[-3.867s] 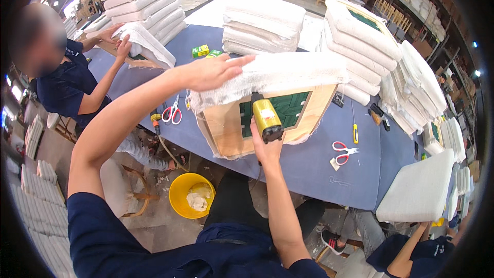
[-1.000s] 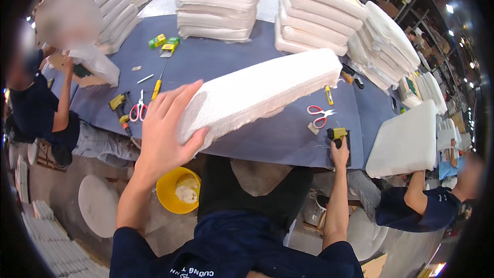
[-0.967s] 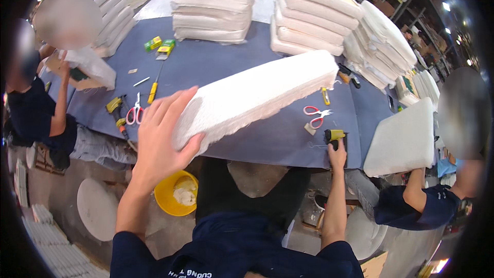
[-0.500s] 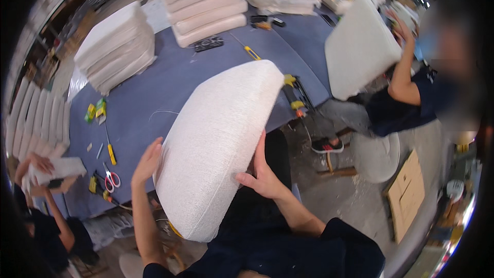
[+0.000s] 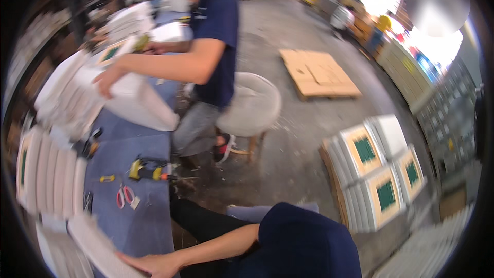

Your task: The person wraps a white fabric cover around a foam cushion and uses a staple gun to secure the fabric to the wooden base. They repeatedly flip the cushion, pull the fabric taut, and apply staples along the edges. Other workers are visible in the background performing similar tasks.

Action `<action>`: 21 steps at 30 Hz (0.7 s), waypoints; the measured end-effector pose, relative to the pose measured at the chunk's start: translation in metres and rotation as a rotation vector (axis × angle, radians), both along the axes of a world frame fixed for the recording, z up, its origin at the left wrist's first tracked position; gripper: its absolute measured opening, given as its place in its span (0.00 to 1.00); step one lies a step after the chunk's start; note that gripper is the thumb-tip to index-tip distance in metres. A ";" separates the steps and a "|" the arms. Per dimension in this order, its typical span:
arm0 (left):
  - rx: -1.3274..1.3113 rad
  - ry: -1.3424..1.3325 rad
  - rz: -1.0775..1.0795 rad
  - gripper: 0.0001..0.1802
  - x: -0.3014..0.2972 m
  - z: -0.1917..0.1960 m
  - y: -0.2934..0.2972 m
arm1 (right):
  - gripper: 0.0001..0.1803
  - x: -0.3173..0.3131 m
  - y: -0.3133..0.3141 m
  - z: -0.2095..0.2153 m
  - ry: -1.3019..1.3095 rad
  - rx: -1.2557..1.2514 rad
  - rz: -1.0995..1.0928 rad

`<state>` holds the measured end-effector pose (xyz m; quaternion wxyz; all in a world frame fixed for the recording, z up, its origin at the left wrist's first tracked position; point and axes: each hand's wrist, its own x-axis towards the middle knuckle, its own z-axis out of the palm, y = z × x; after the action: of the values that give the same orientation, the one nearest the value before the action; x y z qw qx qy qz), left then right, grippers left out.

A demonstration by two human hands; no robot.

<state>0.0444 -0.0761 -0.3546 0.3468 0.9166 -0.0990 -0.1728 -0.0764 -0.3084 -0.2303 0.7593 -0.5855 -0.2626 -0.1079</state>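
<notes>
A white upholstered cushion [image 5: 98, 242] stands tilted at the lower left, partly cut off by the lower edge. My right hand [image 5: 154, 264] grips its near side, with one digit laid along the white fabric; the other fingers are mostly hidden. My left hand is out of the picture. Beyond the cushion, on the blue-covered table [image 5: 139, 234], lie red-handled scissors [image 5: 121, 196], a yellow-handled tool [image 5: 107, 178] and a yellow-and-black staple gun [image 5: 146, 170].
Across the table a co-worker [image 5: 213, 36] handles another white cushion [image 5: 136, 98]. Stacked cushions [image 5: 51, 170] line the table's left side. A round stool [image 5: 252, 103] stands behind the co-worker. On the floor lie flat cardboard [image 5: 319, 74] and more stacked cushions [image 5: 355, 185].
My view has swung to the right. The cushion has moved from the middle to the lower left with my right hand on it, and my left hand has left the picture.
</notes>
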 end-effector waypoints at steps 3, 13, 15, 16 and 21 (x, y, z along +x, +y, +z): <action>0.052 0.023 -0.039 0.36 -0.009 -0.004 -0.013 | 0.68 0.019 -0.032 0.009 0.117 -0.160 0.021; 0.044 0.035 0.153 0.35 -0.039 -0.025 0.092 | 0.37 0.069 -0.046 -0.125 0.362 -0.515 -0.472; 0.079 0.012 0.258 0.35 -0.045 -0.042 0.126 | 0.34 0.024 -0.076 -0.120 0.518 -0.752 -0.146; 0.133 0.000 0.299 0.35 -0.037 -0.047 0.125 | 0.33 -0.001 -0.100 -0.153 0.332 -0.857 -0.208; 0.315 -0.162 0.997 0.52 -0.029 -0.013 0.081 | 0.47 0.033 -0.202 -0.025 0.603 -1.093 -0.256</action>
<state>0.0158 0.0051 -0.3671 0.2360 0.9038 0.3498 0.0718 -0.0437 -0.5103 -0.2549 0.3725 -0.9199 0.0177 0.1217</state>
